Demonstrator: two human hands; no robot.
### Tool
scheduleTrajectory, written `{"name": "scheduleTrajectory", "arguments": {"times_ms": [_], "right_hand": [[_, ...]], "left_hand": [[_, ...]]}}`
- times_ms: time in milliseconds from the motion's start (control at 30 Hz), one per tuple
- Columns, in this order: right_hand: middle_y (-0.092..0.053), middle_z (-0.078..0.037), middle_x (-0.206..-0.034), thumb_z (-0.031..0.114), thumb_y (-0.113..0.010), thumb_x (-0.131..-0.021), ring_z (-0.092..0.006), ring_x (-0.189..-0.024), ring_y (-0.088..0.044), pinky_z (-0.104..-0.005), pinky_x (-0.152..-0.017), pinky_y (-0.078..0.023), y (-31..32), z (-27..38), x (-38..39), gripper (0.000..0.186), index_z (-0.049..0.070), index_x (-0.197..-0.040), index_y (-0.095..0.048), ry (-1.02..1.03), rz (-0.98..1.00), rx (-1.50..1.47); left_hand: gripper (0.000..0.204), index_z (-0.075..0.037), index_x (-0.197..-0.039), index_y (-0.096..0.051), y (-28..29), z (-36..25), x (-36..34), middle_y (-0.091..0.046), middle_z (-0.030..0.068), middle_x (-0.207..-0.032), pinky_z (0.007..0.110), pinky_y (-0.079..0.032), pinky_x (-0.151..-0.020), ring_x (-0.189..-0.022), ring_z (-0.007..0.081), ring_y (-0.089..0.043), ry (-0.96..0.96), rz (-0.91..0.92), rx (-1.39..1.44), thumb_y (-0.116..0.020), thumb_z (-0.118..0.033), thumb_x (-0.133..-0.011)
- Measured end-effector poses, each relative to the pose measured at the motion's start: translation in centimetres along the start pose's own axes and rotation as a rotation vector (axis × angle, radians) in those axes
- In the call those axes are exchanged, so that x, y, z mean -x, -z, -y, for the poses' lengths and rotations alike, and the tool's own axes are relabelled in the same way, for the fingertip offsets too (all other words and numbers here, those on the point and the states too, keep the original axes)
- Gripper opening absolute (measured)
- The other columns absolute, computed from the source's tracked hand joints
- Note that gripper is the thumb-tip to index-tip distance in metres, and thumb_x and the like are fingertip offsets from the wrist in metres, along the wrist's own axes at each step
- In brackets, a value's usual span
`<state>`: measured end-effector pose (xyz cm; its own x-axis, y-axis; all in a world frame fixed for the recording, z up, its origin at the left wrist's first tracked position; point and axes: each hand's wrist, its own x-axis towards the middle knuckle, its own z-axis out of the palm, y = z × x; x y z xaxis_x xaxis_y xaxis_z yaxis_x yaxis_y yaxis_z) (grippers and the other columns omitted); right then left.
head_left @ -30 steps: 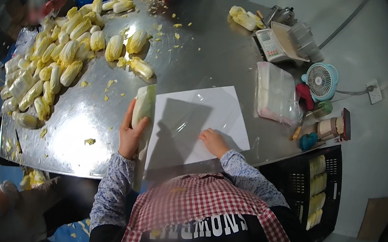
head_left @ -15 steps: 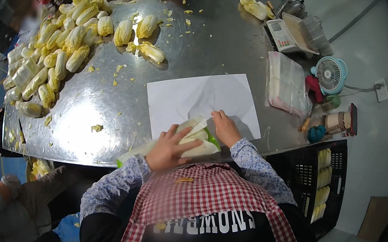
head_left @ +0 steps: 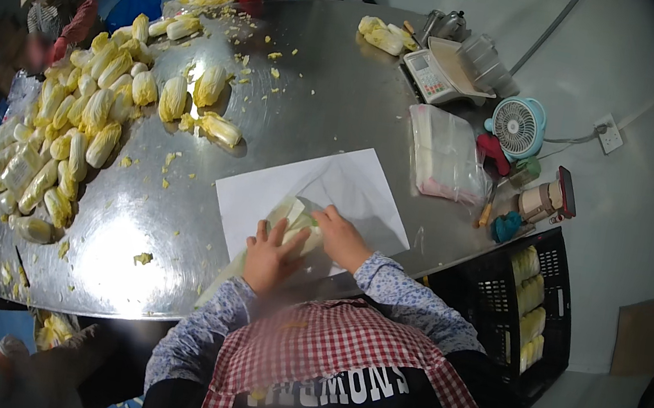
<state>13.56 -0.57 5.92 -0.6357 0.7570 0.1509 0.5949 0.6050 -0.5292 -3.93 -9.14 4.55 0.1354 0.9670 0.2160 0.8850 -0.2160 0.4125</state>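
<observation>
Risk: the pale oblong cabbage (head_left: 304, 223) in thin translucent wrap (head_left: 227, 275) could roll, or the wrap tear, if the bare left hand (head_left: 273, 260) presses unevenly. Cabbage lies on the white rectangular sheet (head_left: 372, 178), under that hand's spread fingers; bare right hand (head_left: 341, 239) curls at its right end, can't tell if pinching.

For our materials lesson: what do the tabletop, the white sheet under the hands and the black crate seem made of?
Tabletop: metal, probably steel; smooth grey, throwing back bright glare. White sheet: likely paper, possibly plastic; matte-looking, straight edges. Black crate: probably moulded plastic, dull, its walls regularly perforated.
</observation>
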Motion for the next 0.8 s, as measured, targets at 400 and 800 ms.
{"name": "scheduleTrajectory", "arguments": {"times_ms": [400, 800], "right_hand": [[-0.053, -0.02, -0.102, 0.0, -0.055, -0.075, -0.0379, -0.088, -0.059, -0.0416, -0.077, -0.049, -2.3, 2.8, -6.9, 0.024, -0.003, -0.1, -0.056, 0.014, 0.06, -0.072], [-0.051, -0.014, -0.093, 0.01, -0.061, -0.079, -0.0308, -0.08, -0.057, -0.0377, -0.071, -0.047, 0.3, 5.0, -8.7, 0.022, 0.002, -0.098, -0.054, 0.314, -0.113, -0.02]], "left_hand": [[0.055, -0.018, -0.119, -0.057, -2.3, 1.3, -1.7, -0.044, 0.0104, -0.134, 0.055, -0.039, -0.083, -0.119, 0.0452, -0.038, 0.199, -0.176, 0.114, -0.073, -0.025, -0.067], [0.046, -0.003, -0.124, -0.052, -2.8, 2.1, -5.3, -0.054, 0.0119, -0.122, 0.032, -0.046, -0.08, -0.099, 0.0255, -0.054, 0.173, -0.424, 0.86, -0.065, -0.008, -0.08]]}}
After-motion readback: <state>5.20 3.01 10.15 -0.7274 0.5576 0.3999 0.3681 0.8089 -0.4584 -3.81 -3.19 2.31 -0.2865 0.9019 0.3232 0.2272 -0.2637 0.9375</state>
